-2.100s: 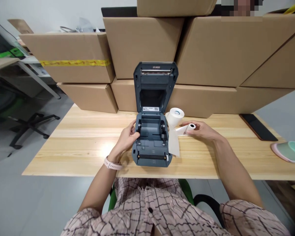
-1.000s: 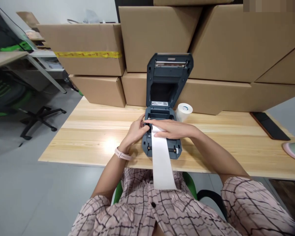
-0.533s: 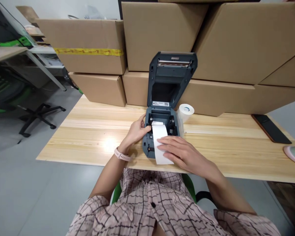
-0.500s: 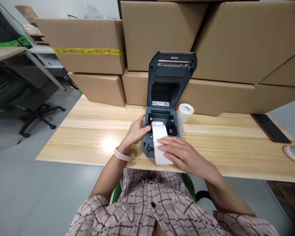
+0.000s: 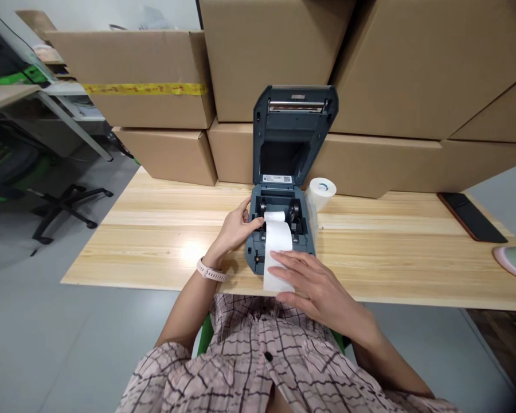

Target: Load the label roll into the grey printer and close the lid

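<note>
One small roll (image 5: 274,216) of white paper now sat down inside the gray printer (image 5: 279,191), when a moment before it was out on the right side, in the person's right hand (image 5: 316,282). Its strip (image 5: 277,241) had come along too, and it lay over the front of the printer, reaching close to the near edge of the wooden surface (image 5: 382,252). The right hand was open, with its fingers a little apart and resting on top of the strip; it did not look like it was pinching the paper. The left hand (image 5: 234,229) was curled around the left side of the printer, with its thumb over the top, near the small roll. I could not tell if that thumb touched the paper. The lid (image 5: 298,126) stood wide up. So the paper seemed to be inside but maybe not snug, for I saw a gap between it and the right black holder (image 5: 294,211). A fatter roll (image 5: 320,198) stood just beside the printer, and a dark phone (image 5: 472,217) lay well apart, off to the right.
</note>
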A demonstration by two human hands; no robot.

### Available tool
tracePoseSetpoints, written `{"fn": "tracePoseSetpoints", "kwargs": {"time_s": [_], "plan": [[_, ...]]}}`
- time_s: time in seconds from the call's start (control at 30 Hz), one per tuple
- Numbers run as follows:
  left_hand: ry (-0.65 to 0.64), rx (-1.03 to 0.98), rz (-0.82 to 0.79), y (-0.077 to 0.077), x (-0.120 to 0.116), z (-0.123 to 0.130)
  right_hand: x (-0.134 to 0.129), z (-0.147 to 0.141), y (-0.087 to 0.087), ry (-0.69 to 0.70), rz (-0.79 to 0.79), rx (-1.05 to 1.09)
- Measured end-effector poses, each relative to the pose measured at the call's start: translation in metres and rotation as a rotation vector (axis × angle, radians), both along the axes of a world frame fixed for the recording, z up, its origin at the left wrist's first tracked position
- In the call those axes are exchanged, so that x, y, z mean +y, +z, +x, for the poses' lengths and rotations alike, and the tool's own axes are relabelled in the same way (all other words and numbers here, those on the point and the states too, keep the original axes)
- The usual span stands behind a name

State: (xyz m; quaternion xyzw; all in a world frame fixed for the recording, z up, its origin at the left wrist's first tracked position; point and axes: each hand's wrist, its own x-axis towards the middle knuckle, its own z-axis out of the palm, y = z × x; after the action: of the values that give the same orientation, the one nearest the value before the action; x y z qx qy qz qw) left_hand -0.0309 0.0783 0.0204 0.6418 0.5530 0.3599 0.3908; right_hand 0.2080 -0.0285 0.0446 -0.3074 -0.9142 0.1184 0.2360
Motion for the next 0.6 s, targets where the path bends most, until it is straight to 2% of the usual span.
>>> {"fn": "tracePoseSetpoints", "kwargs": {"time_s": [0.6], "plan": [[-0.015,-0.013,-0.006,-0.0002,0.0003,-0.0001,-0.0005,0.0007,-0.0016,0.001,-0.037,0.014]]}}
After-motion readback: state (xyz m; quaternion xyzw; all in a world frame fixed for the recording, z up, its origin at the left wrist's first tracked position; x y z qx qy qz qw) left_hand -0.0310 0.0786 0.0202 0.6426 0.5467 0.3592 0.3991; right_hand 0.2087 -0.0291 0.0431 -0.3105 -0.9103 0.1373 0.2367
